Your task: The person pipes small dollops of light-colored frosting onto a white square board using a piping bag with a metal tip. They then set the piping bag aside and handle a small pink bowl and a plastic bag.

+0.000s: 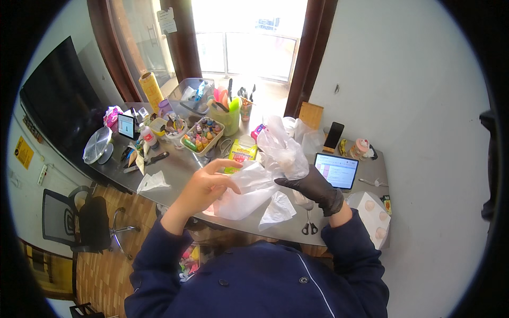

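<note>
In my right hand (pixel 314 190), which wears a black glove, is a translucent plastic piping bag (pixel 282 155), its upper part folded over the hand. My left hand (pixel 212 183) is bare, with fingers apart beside the bag's lower part, which hangs to the left with something pale pink at its end. Whether the left fingertips touch the plastic is hard to tell. Below the hands, a crumpled white sheet (pixel 278 210) lies near black-handled scissors (pixel 309 227) at the front edge of the metal table (pixel 175 175).
Small bottles fill a tray (pixel 203 137) behind the left hand. A yellow-green box (pixel 241 153) stands close behind the bag. To the right are a tablet (pixel 336 170), a phone on a stand (pixel 333 137) and a white box (pixel 368 218) with round pale items. Further left is a cake turntable (pixel 98 145).
</note>
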Demonstrator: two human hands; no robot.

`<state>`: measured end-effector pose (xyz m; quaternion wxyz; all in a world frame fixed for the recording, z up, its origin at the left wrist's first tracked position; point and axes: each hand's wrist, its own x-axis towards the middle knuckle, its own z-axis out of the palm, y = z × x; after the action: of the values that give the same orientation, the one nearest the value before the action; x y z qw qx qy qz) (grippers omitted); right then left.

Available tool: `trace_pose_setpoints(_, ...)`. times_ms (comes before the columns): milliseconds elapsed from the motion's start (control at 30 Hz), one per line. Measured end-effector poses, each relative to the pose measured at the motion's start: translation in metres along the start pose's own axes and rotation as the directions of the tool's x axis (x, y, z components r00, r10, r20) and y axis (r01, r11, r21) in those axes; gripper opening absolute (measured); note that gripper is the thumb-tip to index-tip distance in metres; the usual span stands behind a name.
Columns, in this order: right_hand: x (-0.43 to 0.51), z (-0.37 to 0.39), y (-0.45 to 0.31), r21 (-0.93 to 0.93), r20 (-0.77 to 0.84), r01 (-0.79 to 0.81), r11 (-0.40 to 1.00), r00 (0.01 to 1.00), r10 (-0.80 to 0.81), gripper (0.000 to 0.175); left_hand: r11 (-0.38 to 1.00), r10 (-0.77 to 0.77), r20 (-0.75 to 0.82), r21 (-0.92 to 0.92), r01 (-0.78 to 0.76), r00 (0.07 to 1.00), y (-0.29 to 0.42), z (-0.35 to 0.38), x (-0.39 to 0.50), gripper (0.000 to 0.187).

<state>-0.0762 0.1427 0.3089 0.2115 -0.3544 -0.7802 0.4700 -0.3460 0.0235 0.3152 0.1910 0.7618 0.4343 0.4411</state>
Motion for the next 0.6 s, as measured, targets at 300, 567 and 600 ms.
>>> trace_pose_setpoints(300,-0.029,-0.035,-0.064,0.294,-0.464,0.396,0.87,0.855,-0.233,0.017,0.98,-0.187,0.027,0.071,0.185,0.982,-0.003,0.019,-0.005,0.039)
trace_pose_setpoints(567,-0.019,0.002,-0.094,0.658,-0.38,0.345,0.669,0.919,-0.101,0.034,0.962,-0.271,0.035,0.05,0.269,0.962,-0.002,0.045,-0.002,0.044)
trace_pose_setpoints(600,-0.015,0.009,-0.087,0.659,-0.355,0.291,0.693,0.933,-0.054,0.031,0.966,-0.258,0.026,0.034,0.257,0.966,-0.001,0.049,0.0,0.044)
